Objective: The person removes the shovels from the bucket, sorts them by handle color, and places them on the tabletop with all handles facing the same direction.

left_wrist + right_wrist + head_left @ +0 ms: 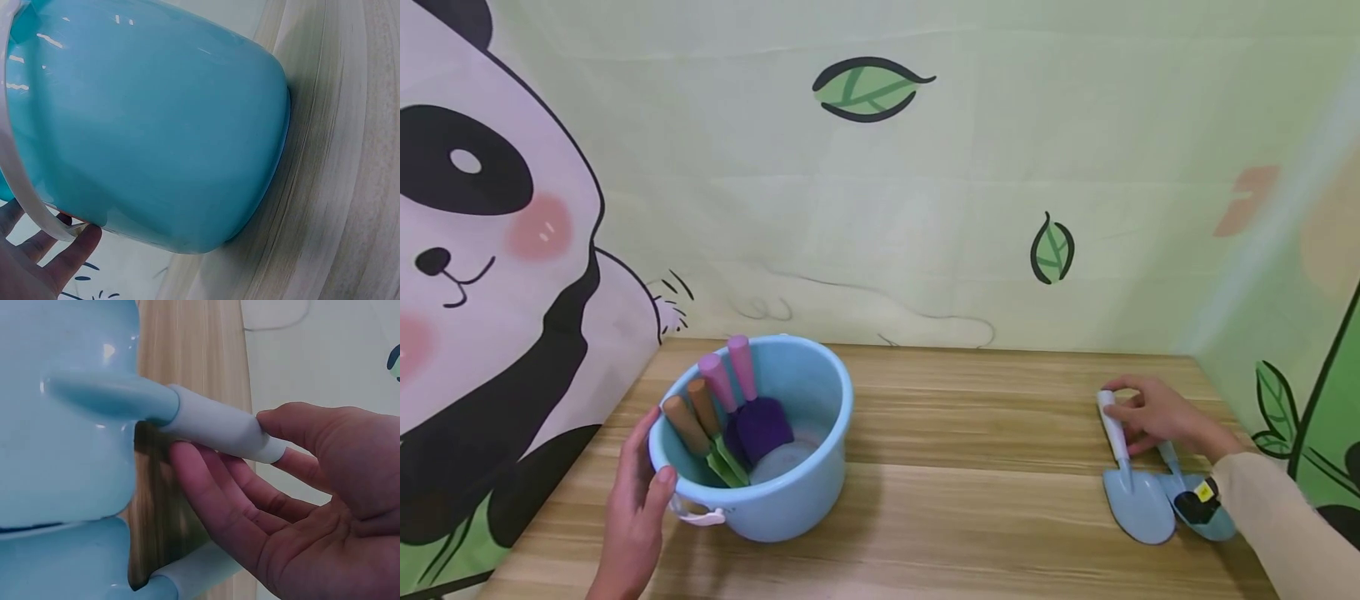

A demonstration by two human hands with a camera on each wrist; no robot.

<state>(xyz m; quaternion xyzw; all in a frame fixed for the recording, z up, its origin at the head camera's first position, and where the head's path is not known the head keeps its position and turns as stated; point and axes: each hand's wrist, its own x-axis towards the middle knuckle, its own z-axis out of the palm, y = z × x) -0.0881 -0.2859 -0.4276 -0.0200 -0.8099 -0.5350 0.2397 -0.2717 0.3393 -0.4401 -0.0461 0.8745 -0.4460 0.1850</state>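
Observation:
A light blue bucket stands on the wooden tabletop at the left. My left hand holds its near-left rim, with the thumb at the front; in the left wrist view the fingers are beside the white bail handle. Over at the right, my right hand pinches the white grip of a light blue toy shovel. The thumb lies on top of the grip and the fingers are beneath it. A second blue shovel with a black-and-yellow label lies under and beside it.
Inside the bucket lean purple shovels with pink grips and green tools with brown grips. The wooden tabletop runs back to a cloth backdrop printed with a panda and leaves.

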